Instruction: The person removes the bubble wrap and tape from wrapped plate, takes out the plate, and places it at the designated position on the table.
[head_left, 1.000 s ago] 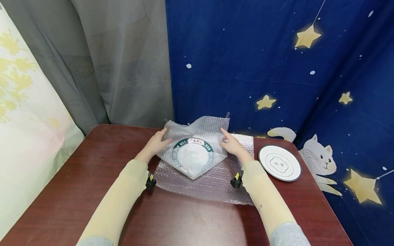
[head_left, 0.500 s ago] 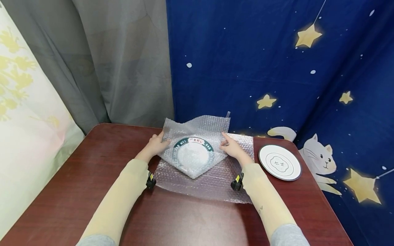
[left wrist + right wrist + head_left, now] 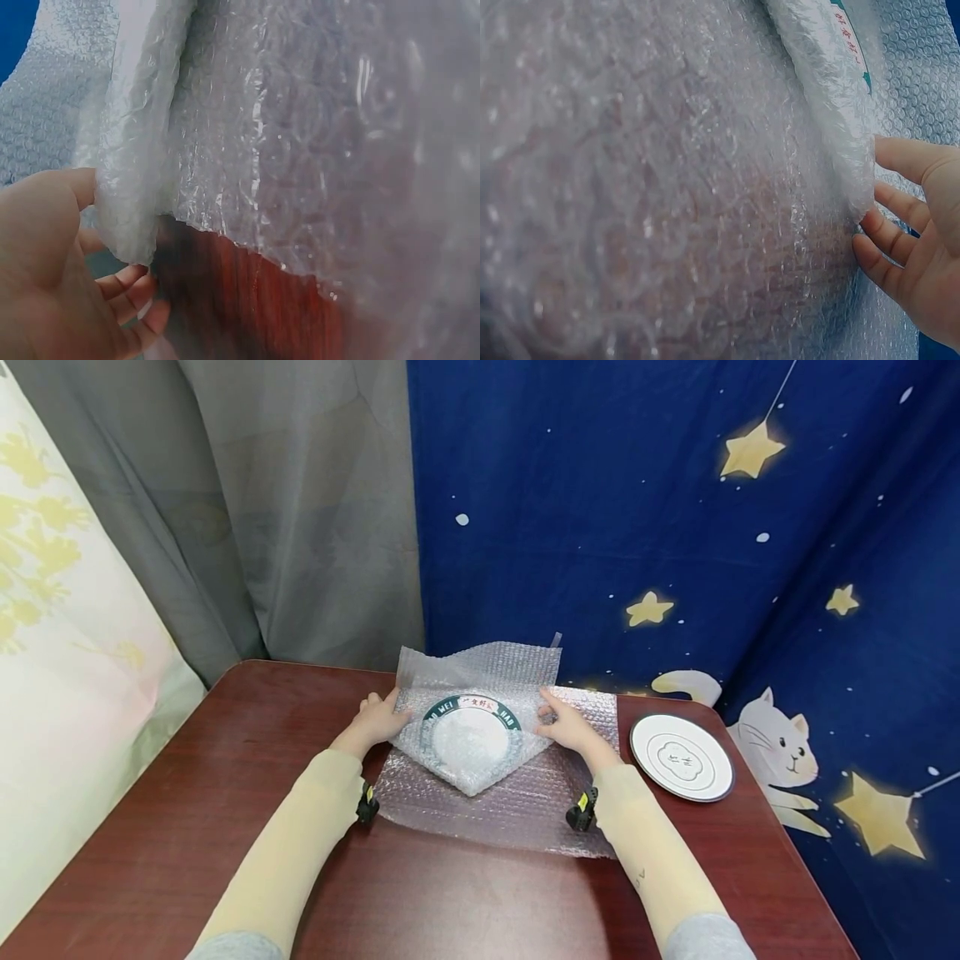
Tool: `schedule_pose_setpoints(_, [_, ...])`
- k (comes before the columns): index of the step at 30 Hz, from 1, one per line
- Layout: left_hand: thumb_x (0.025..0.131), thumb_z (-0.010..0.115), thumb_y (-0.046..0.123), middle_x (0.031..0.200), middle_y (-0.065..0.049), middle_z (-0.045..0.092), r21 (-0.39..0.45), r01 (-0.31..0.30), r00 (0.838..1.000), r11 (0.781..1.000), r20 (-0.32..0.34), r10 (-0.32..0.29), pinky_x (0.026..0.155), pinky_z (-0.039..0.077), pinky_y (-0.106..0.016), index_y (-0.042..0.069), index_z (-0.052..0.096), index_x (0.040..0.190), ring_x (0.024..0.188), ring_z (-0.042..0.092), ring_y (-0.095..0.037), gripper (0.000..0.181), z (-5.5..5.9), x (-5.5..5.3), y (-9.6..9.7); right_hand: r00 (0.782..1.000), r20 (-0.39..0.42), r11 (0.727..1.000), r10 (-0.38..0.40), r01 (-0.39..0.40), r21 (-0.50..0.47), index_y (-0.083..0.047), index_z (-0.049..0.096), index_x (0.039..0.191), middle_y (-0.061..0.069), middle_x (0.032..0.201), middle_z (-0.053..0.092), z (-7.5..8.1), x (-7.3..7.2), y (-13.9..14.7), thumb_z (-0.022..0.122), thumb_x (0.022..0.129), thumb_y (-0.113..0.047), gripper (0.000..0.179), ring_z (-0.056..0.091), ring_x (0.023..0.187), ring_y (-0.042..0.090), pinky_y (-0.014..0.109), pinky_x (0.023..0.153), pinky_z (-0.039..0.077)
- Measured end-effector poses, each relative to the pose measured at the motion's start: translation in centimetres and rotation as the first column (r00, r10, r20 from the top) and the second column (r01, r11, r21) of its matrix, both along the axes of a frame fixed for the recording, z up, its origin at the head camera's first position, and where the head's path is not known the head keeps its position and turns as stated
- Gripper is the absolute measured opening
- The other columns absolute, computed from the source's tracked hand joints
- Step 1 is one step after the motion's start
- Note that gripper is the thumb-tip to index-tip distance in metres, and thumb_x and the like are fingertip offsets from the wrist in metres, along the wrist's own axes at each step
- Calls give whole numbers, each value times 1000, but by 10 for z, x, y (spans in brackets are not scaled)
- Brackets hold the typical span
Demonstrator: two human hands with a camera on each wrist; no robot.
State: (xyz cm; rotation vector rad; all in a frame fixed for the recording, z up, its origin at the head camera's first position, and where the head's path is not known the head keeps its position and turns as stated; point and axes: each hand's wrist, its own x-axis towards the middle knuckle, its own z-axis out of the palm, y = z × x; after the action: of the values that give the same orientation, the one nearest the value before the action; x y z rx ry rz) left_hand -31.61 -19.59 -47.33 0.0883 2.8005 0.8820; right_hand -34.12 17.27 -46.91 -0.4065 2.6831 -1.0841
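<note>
A white plate (image 3: 471, 742) with a green lettered rim lies under folded bubble wrap (image 3: 487, 662) in the head view. My left hand (image 3: 372, 722) holds the left edge of this wrapped bundle, thumb on top and fingers beneath, as the left wrist view shows. At the right edge, my right hand (image 3: 568, 725) pinches the wrap the same way; in the right wrist view its thumb (image 3: 907, 156) lies over the edge. The wrap's back flap stands up behind the plate. More bubble wrap (image 3: 480, 827) spreads flat underneath, toward the front.
Another white plate (image 3: 681, 758) with a dark rim lies on the right of the reddish-brown table (image 3: 247, 793). Behind the table hang a grey curtain (image 3: 322, 527) and a blue star-patterned curtain (image 3: 540, 527). Pieces of clear tape (image 3: 556, 640) stick up from the flap's right corner.
The left fingers have drawn back from the upper left corner to the side edge. My right hand has slid slightly down its edge, its fingers more bent. The plate stays in place.
</note>
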Motion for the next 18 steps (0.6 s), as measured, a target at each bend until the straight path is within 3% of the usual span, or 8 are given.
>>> schedule_pose_setpoints(3, [96,47,34,138,-36,20,-21,8,1000,1000,6,-8,96,30,-63,-1,14,152,124,23,-46,73,2,1,0,1000,6,1000,6,-6,-8,-9,20,154,19,131,54,-1,1,1,69,87,-8,83,58,103,32,48,96,42])
schedule_pose_setpoints(8, [93,49,33,139,-35,21,-48,40,999,998,19,-39,95,28,-62,-1,15,152,122,23,-44,75,2,2,-3,1000,18,1000,19,-19,-19,-9,19,154,19,134,52,-2,1,3,69,85,-6,85,60,79,25,44,88,46])
schedule_pose_setpoints(12, [92,51,32,142,-34,19,-44,61,998,997,37,-59,97,26,-62,0,16,152,125,21,-45,76,1,3,-6,999,29,1000,24,-24,1,-10,18,154,18,136,51,-2,2,4,69,85,-6,86,61,82,20,43,88,47])
schedule_pose_setpoints(18, [90,52,30,145,-34,17,-33,78,996,996,49,-77,101,22,-64,1,15,152,130,17,-47,78,3,5,-9,998,54,999,34,-34,-10,-11,19,154,18,138,47,-1,5,4,69,84,-5,86,62,93,27,42,84,49])
